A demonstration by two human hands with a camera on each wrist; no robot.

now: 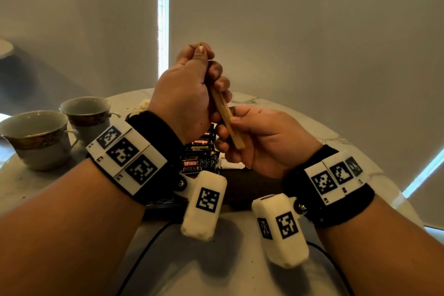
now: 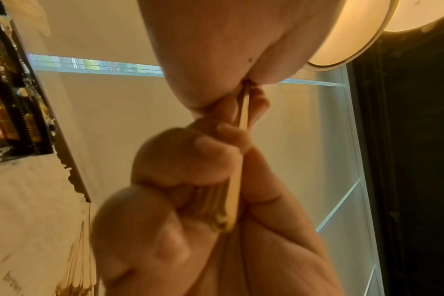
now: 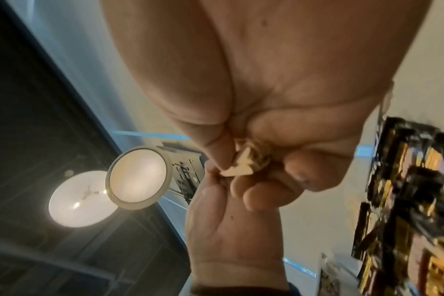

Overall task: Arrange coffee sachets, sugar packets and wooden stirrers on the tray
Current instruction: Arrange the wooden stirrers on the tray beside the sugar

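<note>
You are at the stirrer step: your left hand (image 1: 185, 103) and right hand (image 1: 262, 139) both grip the bundle of pale flat wooden stirrers (image 1: 227, 119), raised above the dark tray (image 1: 254, 191) holding black-and-gold coffee sachets (image 1: 199, 161); next, I judge, square the bundle and lower it onto bare tray beside them.

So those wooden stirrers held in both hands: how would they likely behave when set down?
The wooden stirrers look thin and flat, so probably light, stiff and unlikely to roll. As a loose bundle they may fan apart or slip once the left hand and right hand ease their grip.
</note>
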